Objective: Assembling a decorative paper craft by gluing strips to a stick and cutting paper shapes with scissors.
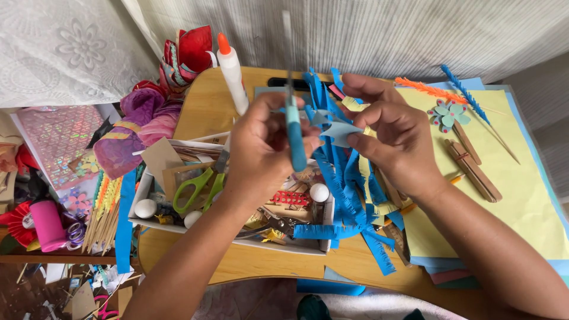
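Observation:
My left hand (261, 148) grips a slim tool with a blue handle (294, 133), held upright; its thin upper part is blurred. My right hand (391, 133) pinches a small piece of light blue paper (339, 131) right beside the tool. Both hands hover above a pile of fringed blue paper strips (347, 195) and a white box (237, 240) of craft supplies on a wooden table (201, 106).
The box holds green-handled scissors (198, 186), white balls and pliers. A glue bottle (232, 74) with an orange cap stands behind it. Yellow paper sheets (521, 195), a paper flower (447, 114) and wooden sticks lie to the right. Crumpled fabric and skewers sit to the left.

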